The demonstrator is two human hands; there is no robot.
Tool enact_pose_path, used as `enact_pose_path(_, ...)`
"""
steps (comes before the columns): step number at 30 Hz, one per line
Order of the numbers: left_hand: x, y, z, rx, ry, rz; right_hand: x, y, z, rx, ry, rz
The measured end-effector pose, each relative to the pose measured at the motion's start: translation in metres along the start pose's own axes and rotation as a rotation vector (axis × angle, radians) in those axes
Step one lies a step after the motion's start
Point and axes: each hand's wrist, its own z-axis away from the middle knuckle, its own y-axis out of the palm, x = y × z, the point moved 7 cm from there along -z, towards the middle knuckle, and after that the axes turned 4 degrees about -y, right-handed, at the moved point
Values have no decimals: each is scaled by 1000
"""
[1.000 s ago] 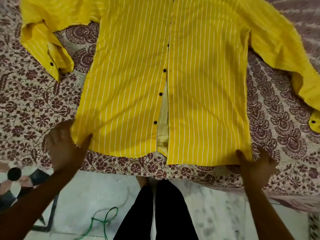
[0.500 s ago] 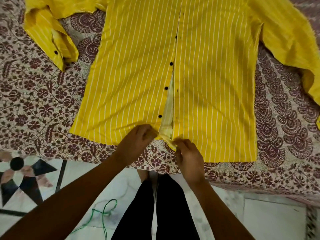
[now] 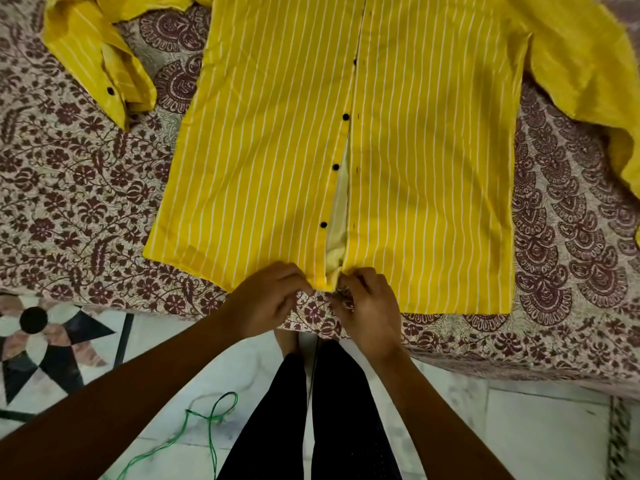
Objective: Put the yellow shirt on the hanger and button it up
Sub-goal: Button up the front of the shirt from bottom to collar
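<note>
The yellow shirt [image 3: 263, 140] with thin white stripes lies flat, front up, on a bed. Its lower front gapes open, with three black buttons [image 3: 335, 167] showing on the left panel's edge. My left hand [image 3: 268, 299] pinches the bottom corner of the left panel at the hem. My right hand [image 3: 367, 306] pinches the bottom corner of the right panel beside it. Both hands meet at the middle of the hem, near the bed's edge. The collar is out of view and no hanger shows.
A floral maroon bedsheet [image 3: 79, 202] covers the bed. The shirt's left sleeve [image 3: 100, 60] lies bunched at upper left, the right sleeve [image 3: 585, 71] trails off right. Below are a tiled floor [image 3: 62, 351], a green cord [image 3: 207, 420] and my dark-trousered legs [image 3: 311, 417].
A second ago my hands were spread at the hem's two outer corners. They came together at the middle and now pinch the two front panel corners.
</note>
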Motion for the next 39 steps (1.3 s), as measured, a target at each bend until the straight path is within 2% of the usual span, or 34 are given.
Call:
enact_pose_path(2, 2, 15, 6, 171, 41, -57, 0, -3, 2, -32, -15, -36)
enact_pose_path(4, 3, 22, 12, 214, 111, -181, -3, -8, 5, -50, -24, -56)
enact_pose_path(6, 0, 25, 17, 141, 174, -290, -5, -11, 8, -40, -35, -37)
enact_pose_path(9, -3, 18, 17, -73, 114, -344, -4, -5, 11, 31, -44, 79)
enact_pose_path(13, -6, 24, 1, -130, 16, -424, -4, 5, 0, 39, 46, 121)
enact_pose_path(18, -12, 12, -16, -182, -15, -356, -9, 4, -16, 80, 25, 55)
enact_pose_path(21, -13, 8, -14, -177, 37, -326, -12, -7, -20, 36, 11, 28)
enact_pose_path(23, -12, 11, -9, -154, 73, -306, -6, -17, -17, -1, -64, 8)
enact_pose_path(26, -12, 21, -1, -88, 112, -240, 1, -12, -1, 98, -146, 21)
enact_pose_path(28, -16, 30, 4, -11, 155, -189, -4, -3, 7, 205, -88, 2)
enact_pose_path(30, -22, 30, 5, -2, 166, -144, -8, -11, 5, 182, 40, -131)
enact_pose_path(32, -22, 16, -4, -120, 43, -6, -14, -27, -5, 47, 206, -333)
enact_pose_path(35, 1, -9, -28, -388, -320, 199, -15, -40, -32, -147, 286, -382)
enact_pose_path(37, 16, -14, -47, -450, -487, 223, -15, -26, -55, -76, 353, -366)
enact_pose_path(39, 23, -15, -64, -430, -588, 227, -20, -6, -68, 54, 457, -286)
